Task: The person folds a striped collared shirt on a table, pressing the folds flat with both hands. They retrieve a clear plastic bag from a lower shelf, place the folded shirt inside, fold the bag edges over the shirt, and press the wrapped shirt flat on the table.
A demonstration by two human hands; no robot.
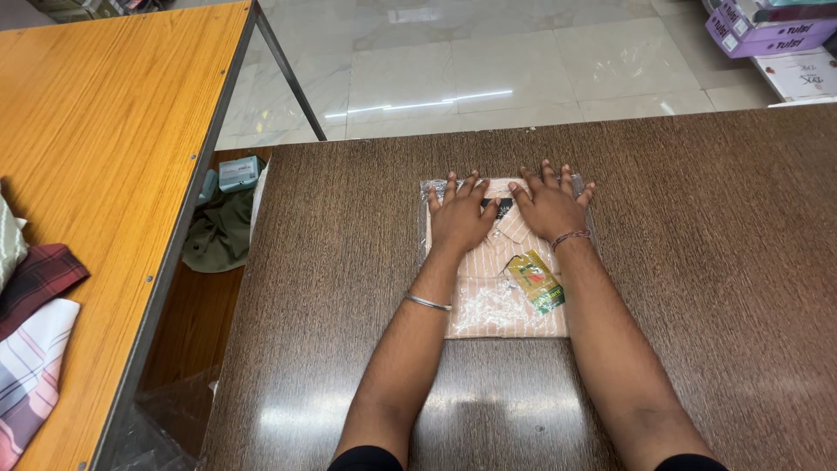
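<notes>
Pressing both flat, spread-fingered palms, left hand and right hand, evenly over the bagged striped shirt probably pushes air out best, gripping nothing.

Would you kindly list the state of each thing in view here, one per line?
Packed shirt: folded, sealed in clear plastic, flat on the dark table.
Green tag: lying on the shirt.
Left hand: open, pressed flat on the pack.
Right hand: open, pressed flat on the pack.
Folded cloths: stacked on the orange table.
</notes>
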